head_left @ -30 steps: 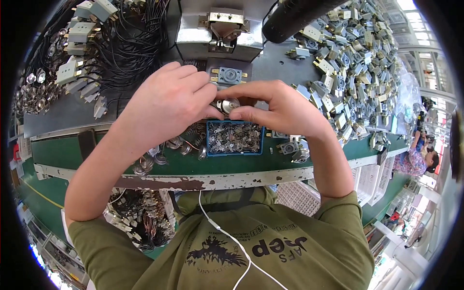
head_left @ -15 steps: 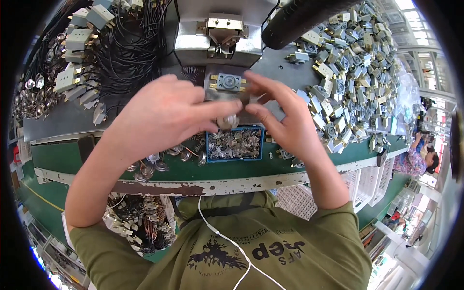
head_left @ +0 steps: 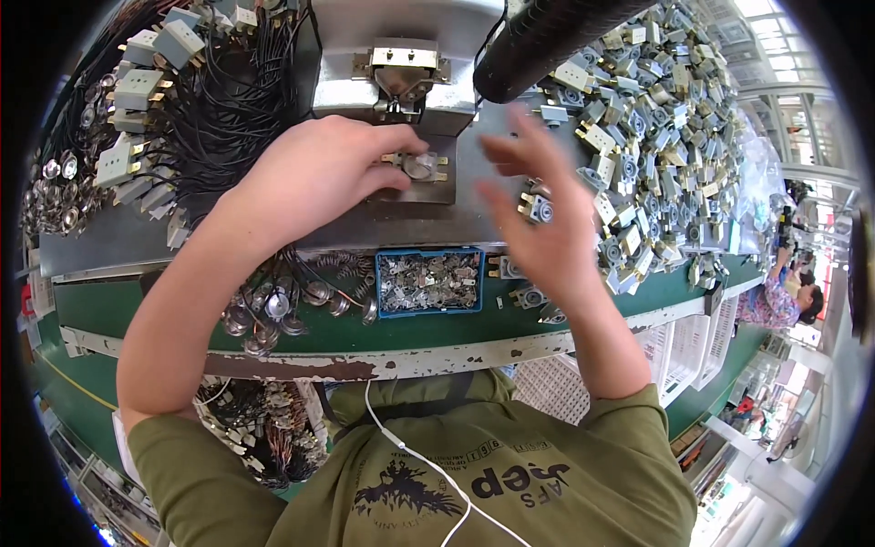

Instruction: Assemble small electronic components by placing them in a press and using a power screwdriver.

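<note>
A grey rectangular block with brass prongs (head_left: 441, 175) lies on the metal plate below the press. On its top sits a round, shiny metal cap (head_left: 420, 166). My left hand (head_left: 319, 173) reaches over from the left, its thumb and forefinger closed about the cap's edge; the other fingers are hidden behind. To the right of the plate, my right hand (head_left: 547, 205) hangs over the worktop, blurred, with fingers spread and nothing visible in them. Beneath it lies another grey block with a round front (head_left: 538, 208).
Just behind the plate stands the press (head_left: 404, 77), with a thick black cylinder (head_left: 529, 59) slanting to its right. Many grey blocks (head_left: 638, 155) heap up at right. Black wires (head_left: 228, 109) bunch at left. A blue tray (head_left: 430, 312) of small metal pieces sits near the front.
My hands have parted. The left carried the round metal cap forward onto the grey block; the right moved away to the right and opened. The view has shifted slightly.
</note>
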Available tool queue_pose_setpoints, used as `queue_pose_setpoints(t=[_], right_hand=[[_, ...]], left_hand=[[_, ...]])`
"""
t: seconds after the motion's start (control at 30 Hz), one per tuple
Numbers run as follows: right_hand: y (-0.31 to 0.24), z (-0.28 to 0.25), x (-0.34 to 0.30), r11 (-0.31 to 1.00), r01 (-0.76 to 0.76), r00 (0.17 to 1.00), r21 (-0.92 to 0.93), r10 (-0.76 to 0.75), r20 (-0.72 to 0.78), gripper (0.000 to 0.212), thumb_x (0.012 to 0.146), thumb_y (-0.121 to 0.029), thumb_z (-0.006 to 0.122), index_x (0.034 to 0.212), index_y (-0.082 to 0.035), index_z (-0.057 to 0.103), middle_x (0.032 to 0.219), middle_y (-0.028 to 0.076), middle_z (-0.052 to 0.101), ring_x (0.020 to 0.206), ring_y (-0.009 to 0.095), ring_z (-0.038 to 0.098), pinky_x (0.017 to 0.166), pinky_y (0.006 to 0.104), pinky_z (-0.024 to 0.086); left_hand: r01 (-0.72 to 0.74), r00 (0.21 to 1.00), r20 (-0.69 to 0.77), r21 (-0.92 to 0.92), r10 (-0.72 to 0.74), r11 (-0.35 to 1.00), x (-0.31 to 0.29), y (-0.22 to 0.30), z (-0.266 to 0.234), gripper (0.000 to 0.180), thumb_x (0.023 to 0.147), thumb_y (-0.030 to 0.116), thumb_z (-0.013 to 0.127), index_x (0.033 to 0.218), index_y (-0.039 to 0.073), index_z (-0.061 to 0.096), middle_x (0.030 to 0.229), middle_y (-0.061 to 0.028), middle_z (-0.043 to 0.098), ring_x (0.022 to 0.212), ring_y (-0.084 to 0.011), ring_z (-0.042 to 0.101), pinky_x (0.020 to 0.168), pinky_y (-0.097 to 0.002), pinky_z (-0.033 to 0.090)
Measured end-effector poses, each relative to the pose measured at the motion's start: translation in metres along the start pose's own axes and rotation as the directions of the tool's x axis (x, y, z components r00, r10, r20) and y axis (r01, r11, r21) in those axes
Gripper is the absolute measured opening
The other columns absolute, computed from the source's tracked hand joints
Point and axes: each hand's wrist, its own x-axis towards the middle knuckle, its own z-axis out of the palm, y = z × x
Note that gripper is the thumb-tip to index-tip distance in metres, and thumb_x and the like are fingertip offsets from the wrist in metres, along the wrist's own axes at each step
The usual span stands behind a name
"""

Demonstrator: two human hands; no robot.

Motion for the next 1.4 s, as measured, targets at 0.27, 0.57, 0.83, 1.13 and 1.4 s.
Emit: queue_pose_setpoints(t=[0.27,0.57,0.83,1.13,1.4], right_hand=[[-0.014,-0.041,0.083,0.875,0.453,0.685,0.172,-0.218,-0.695,0.044,0.101,-0.005,0.065,0.141,0.003,0.049,0.114,0.021,0.071,0.089,0.023,0.071,0.075,0.0331,0.060],[-0.015,-0.044,0.098,0.860,0.377,0.738,0.343,-0.056,-0.672,0.036,0.098,-0.006,0.068,0.130,0.003,0.054,0.106,0.017,0.071,0.081,0.020,0.069,0.069,0.0317,0.058],[-0.049,-0.036,0.102,0.816,0.311,0.792,0.487,0.061,-0.608,0.029,0.095,-0.006,0.070,0.120,0.002,0.059,0.099,0.014,0.071,0.073,0.017,0.067,0.065,0.0304,0.056],[-0.090,-0.007,0.127,0.729,0.256,0.844,0.635,0.152,-0.514,0.021,0.092,-0.006,0.073,0.109,0.002,0.064,0.091,0.010,0.070,0.065,0.014,0.065,0.059,0.0290,0.054],[-0.084,0.004,0.131,0.750,0.220,0.814,0.624,0.211,-0.541,0.020,0.090,-0.007,0.081,0.103,0.000,0.067,0.078,0.005,0.069,0.060,0.011,0.065,0.054,0.0243,0.051]], left_hand=[[-0.058,0.997,-0.037,0.060,0.060,0.997,-0.001,-0.005,0.001,0.036,0.093,0.020,0.072,0.128,0.015,0.069,0.099,-0.0129,0.074,0.086,-0.0331,0.070,0.078,-0.0408,0.056],[-0.076,0.993,-0.079,0.138,0.088,0.987,-0.003,-0.004,0.010,0.029,0.097,0.029,0.067,0.122,0.015,0.065,0.095,-0.0095,0.075,0.088,-0.0313,0.072,0.073,-0.0424,0.058],[-0.157,0.976,-0.129,0.144,0.176,0.977,-0.005,-0.013,0.014,0.029,0.096,0.030,0.067,0.120,0.015,0.065,0.095,-0.0087,0.075,0.090,-0.0303,0.072,0.073,-0.0422,0.058],[-0.104,0.992,-0.065,0.090,0.111,0.990,-0.005,-0.011,0.011,0.028,0.097,0.028,0.067,0.122,0.016,0.063,0.091,-0.0087,0.072,0.087,-0.0315,0.071,0.070,-0.0438,0.056],[-0.029,1.000,0.004,0.121,0.029,0.992,-0.003,-0.005,0.008,0.036,0.095,0.029,0.069,0.130,0.020,0.064,0.097,-0.0108,0.074,0.090,-0.0321,0.072,0.074,-0.0441,0.058]])
